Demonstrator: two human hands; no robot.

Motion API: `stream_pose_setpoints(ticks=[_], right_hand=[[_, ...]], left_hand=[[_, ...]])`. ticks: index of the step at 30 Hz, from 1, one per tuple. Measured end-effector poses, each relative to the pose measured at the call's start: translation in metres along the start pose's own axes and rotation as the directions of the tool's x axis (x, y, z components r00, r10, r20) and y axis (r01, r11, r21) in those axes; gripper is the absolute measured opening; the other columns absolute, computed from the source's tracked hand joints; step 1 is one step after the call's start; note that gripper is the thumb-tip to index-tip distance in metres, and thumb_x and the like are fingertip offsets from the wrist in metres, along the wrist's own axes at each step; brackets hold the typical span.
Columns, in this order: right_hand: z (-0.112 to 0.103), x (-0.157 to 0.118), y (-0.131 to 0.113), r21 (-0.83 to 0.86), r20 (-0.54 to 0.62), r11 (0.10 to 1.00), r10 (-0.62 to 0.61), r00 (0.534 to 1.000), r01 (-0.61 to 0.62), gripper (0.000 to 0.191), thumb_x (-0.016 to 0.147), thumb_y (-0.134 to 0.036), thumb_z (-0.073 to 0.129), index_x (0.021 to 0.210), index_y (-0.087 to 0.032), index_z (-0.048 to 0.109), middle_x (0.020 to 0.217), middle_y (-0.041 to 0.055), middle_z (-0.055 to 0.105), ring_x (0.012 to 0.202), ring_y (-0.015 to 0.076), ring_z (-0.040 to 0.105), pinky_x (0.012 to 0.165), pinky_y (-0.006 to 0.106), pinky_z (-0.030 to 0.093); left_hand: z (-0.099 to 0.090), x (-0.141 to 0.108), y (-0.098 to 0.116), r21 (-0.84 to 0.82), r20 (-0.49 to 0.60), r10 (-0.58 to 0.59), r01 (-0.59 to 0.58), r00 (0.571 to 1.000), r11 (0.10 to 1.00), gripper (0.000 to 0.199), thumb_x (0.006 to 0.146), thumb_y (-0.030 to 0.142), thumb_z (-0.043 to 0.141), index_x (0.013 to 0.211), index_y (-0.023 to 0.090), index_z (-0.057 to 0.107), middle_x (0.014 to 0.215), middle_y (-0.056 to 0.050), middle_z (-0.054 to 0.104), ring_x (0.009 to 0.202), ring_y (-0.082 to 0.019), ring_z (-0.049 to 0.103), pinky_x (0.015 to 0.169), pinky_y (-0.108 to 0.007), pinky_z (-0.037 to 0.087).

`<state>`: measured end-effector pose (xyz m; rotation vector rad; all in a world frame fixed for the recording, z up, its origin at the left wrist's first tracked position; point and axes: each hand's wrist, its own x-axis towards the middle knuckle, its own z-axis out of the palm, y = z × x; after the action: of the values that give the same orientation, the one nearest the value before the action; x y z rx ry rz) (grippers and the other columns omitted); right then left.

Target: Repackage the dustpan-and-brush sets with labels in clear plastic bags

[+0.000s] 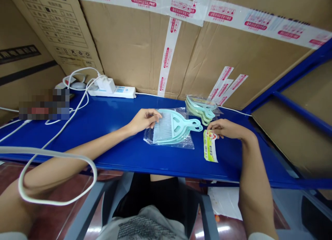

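My left hand (143, 119) rests its fingertips on the top edge of a pale teal brush-and-dustpan set (174, 127), which lies on a clear plastic bag (168, 141) on the blue table (109, 129). My right hand (225, 128) pinches the top of a green and white paper label card (210, 146) lying flat just right of the set. Behind it, a stack of similar bagged teal sets (201, 108) sits near the cardboard wall.
A white power strip (116, 91) with a plugged charger and white cables (77, 94) lies at the back left. Taped cardboard boxes (145, 42) wall off the back. A blue metal frame (298, 108) runs along the right. A thick white cable (52, 153) loops over the front edge.
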<state>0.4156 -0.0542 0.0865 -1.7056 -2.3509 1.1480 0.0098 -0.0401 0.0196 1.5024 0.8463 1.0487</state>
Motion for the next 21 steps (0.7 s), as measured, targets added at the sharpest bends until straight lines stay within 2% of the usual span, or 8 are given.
stream_pose_setpoints(ticks=[3, 7, 9, 11, 14, 16, 21], right_hand=[[-0.001, -0.001, 0.0, -0.069, -0.019, 0.997, 0.027, 0.999, -0.029, 0.044, 0.087, -0.056, 0.069, 0.096, -0.014, 0.076, 0.076, 0.0059, 0.075, 0.062, 0.0167, 0.065, 0.053, 0.026, 0.051], [0.002, -0.008, -0.004, -0.144, -0.105, 0.979, 0.13, 0.986, -0.144, 0.047, 0.092, -0.052, 0.065, 0.116, -0.013, 0.074, 0.089, 0.0099, 0.08, 0.065, 0.0201, 0.073, 0.055, 0.029, 0.056], [0.009, -0.01, -0.014, -0.194, -0.116, 0.958, 0.192, 0.975, -0.212, 0.046, 0.098, -0.052, 0.059, 0.116, -0.012, 0.073, 0.087, 0.011, 0.08, 0.065, 0.0215, 0.075, 0.058, 0.031, 0.058], [0.02, -0.011, -0.028, -0.312, -0.14, 0.91, 0.242, 0.96, -0.275, 0.048, 0.103, -0.055, 0.052, 0.11, -0.013, 0.074, 0.091, 0.0144, 0.08, 0.071, 0.0245, 0.077, 0.065, 0.034, 0.06], [0.042, -0.008, -0.05, -0.568, -0.257, 0.741, 0.255, 0.932, -0.359, 0.052, 0.103, -0.059, 0.054, 0.11, -0.011, 0.074, 0.114, 0.0252, 0.077, 0.1, 0.0374, 0.079, 0.084, 0.044, 0.059], [0.055, -0.007, -0.062, -0.651, -0.297, 0.65, 0.257, 0.92, -0.392, 0.054, 0.102, -0.059, 0.056, 0.117, -0.009, 0.073, 0.121, 0.0295, 0.073, 0.113, 0.0439, 0.075, 0.091, 0.05, 0.057], [0.062, -0.008, -0.069, -0.659, -0.276, 0.635, 0.295, 0.915, -0.403, 0.048, 0.102, -0.045, 0.056, 0.128, -0.008, 0.069, 0.121, 0.0297, 0.072, 0.113, 0.0454, 0.074, 0.09, 0.049, 0.056]], left_hand=[[0.0, 0.0, -0.001, 0.02, 0.009, 0.0, 0.0, 1.0, 1.0, 0.023, 0.087, 0.033, 0.084, 0.09, 0.012, 0.075, 0.073, -0.003, 0.068, 0.046, -0.007, 0.055, 0.039, -0.019, 0.036], [0.0, -0.001, -0.002, 0.039, 0.012, 0.005, -0.006, 1.0, 0.999, 0.022, 0.088, 0.033, 0.083, 0.089, 0.013, 0.074, 0.074, -0.004, 0.068, 0.047, -0.007, 0.055, 0.04, -0.019, 0.037], [-0.001, -0.001, -0.002, 0.048, 0.017, -0.001, 0.001, 1.0, 0.999, 0.024, 0.088, 0.035, 0.082, 0.09, 0.013, 0.074, 0.074, -0.004, 0.068, 0.047, -0.007, 0.055, 0.04, -0.019, 0.037], [-0.001, 0.0, -0.003, 0.058, 0.024, -0.008, 0.007, 1.0, 0.998, 0.025, 0.088, 0.036, 0.082, 0.089, 0.013, 0.073, 0.073, -0.004, 0.068, 0.047, -0.007, 0.054, 0.04, -0.019, 0.037], [-0.003, 0.002, -0.006, 0.076, 0.023, -0.01, 0.008, 1.0, 0.997, 0.025, 0.088, 0.036, 0.082, 0.087, 0.013, 0.073, 0.072, -0.004, 0.067, 0.047, -0.007, 0.055, 0.04, -0.019, 0.036], [-0.003, 0.002, -0.008, 0.103, 0.029, -0.009, 0.006, 1.0, 0.995, 0.024, 0.089, 0.035, 0.081, 0.088, 0.013, 0.073, 0.067, -0.002, 0.066, 0.046, -0.007, 0.054, 0.041, -0.019, 0.036], [-0.003, 0.002, -0.009, 0.188, 0.045, 0.031, -0.039, 0.998, 0.981, 0.02, 0.09, 0.032, 0.079, 0.089, 0.013, 0.073, 0.068, -0.002, 0.067, 0.046, -0.006, 0.054, 0.046, -0.02, 0.041]])
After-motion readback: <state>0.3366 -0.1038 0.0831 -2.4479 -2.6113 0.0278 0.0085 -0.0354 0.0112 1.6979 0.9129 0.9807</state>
